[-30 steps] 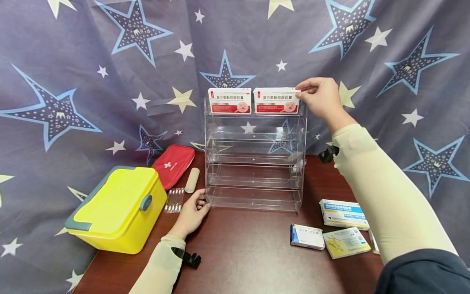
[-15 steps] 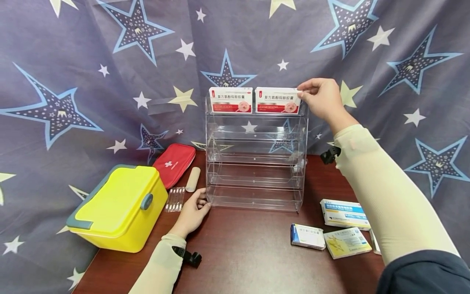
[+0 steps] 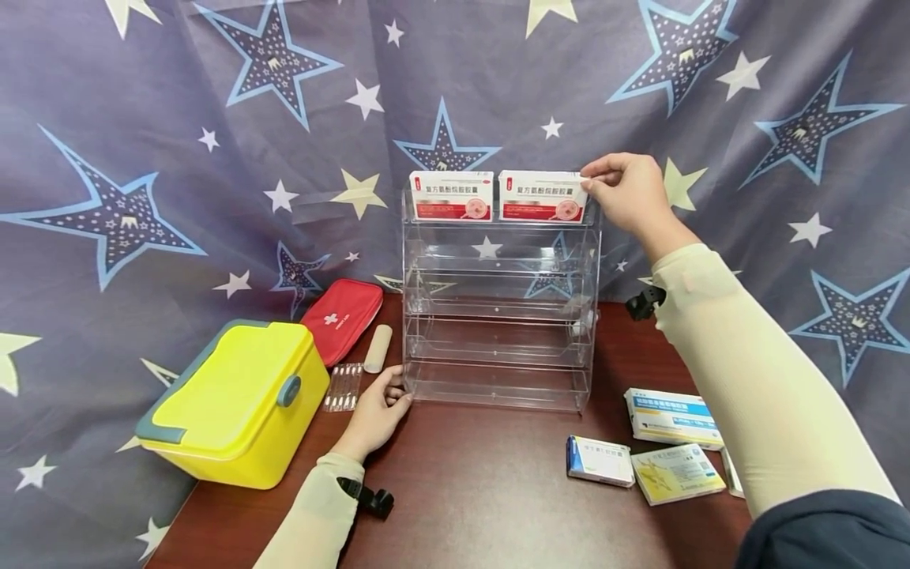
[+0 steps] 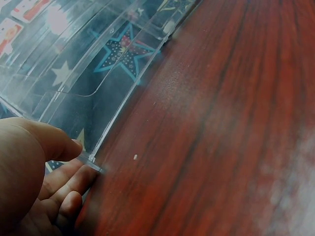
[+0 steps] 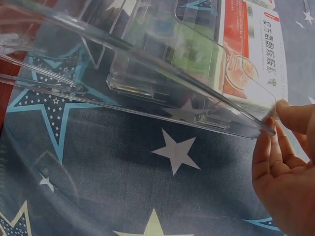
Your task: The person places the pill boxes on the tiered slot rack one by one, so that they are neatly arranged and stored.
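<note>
A clear acrylic display rack (image 3: 496, 348) with several tiers stands on the table. Two white and red medicine boxes, the left one (image 3: 452, 197) and the right one (image 3: 542, 199), stand side by side in its top tier. My right hand (image 3: 629, 194) pinches the upper right corner of the right box, close against the rack's side panel; the right wrist view shows thumb and fingers (image 5: 278, 157) at that corner. Low on the left, my left hand (image 3: 373, 411) grips the rack's bottom front corner, its thumb (image 4: 61, 142) above and fingers beneath the clear edge.
A yellow lidded case (image 3: 238, 403) sits at left, beside a red first-aid pouch (image 3: 343, 320), a beige roll (image 3: 377, 348) and a strip of swabs (image 3: 344, 387). Blue-white (image 3: 671, 415), blue-edged (image 3: 599, 460) and yellow (image 3: 677, 472) medicine boxes lie at right. A star-patterned curtain (image 3: 284, 142) hangs behind.
The whole head view has shifted slightly to the right. Both hands, the rack and the boxes keep their places relative to one another.
</note>
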### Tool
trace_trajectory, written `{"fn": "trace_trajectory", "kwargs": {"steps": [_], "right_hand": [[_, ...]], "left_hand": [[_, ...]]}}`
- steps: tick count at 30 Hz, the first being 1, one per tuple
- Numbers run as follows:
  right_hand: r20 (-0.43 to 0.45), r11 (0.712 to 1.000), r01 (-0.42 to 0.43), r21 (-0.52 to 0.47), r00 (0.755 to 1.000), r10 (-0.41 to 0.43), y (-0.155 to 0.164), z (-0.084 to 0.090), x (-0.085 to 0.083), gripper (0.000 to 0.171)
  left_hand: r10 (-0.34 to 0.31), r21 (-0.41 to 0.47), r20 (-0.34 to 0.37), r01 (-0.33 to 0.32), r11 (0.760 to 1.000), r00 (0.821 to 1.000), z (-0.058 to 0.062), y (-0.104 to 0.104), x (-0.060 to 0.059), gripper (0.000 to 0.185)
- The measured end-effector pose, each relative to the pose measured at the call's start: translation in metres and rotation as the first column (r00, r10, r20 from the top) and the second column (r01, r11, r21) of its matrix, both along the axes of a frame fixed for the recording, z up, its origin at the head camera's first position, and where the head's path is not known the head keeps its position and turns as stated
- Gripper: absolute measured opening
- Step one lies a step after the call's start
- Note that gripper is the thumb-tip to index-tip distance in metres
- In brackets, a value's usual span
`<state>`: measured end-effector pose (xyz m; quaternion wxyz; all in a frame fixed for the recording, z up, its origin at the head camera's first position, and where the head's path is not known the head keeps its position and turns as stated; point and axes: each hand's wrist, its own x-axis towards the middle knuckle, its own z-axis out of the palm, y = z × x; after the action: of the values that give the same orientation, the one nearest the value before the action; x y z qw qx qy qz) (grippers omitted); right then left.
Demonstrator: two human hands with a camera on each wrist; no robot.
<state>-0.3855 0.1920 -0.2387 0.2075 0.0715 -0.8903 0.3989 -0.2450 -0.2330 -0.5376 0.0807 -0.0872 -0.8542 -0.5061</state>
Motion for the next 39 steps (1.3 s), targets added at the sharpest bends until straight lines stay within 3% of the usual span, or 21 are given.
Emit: {"fn": "trace_trajectory", "kwargs": {"steps": [13,24,28,34,39], "right_hand": [[-0.063,1.000,-0.007,0.025,0.998,0.008,0.002,-0.002,0.001,0.024],[-0.025,1.000,-0.019,0.010,1.000,0.019,0.004,-0.002,0.001,0.027],[-0.054,0.999,-0.029,0.017,0.998,0.030,0.011,-0.002,0.004,0.027],[-0.139,0.999,-0.047,0.008,0.989,0.048,0.037,-0.007,0.035,0.029],[-0.190,0.999,-0.039,0.028,0.981,0.043,0.085,-0.038,0.076,0.028]], "left_hand": [[-0.002,0.013,0.013,0.001,1.000,1.000,0.000,0.002,0.000,0.047],[-0.005,0.022,0.017,0.005,1.000,1.000,0.002,0.002,0.001,0.049],[-0.008,0.017,0.006,0.008,1.000,1.000,0.001,0.003,0.000,0.048],[0.000,0.010,0.003,0.000,1.000,1.000,0.000,0.003,-0.001,0.048],[0.002,0.008,-0.002,-0.002,1.000,1.000,0.001,0.002,0.000,0.048]]}}
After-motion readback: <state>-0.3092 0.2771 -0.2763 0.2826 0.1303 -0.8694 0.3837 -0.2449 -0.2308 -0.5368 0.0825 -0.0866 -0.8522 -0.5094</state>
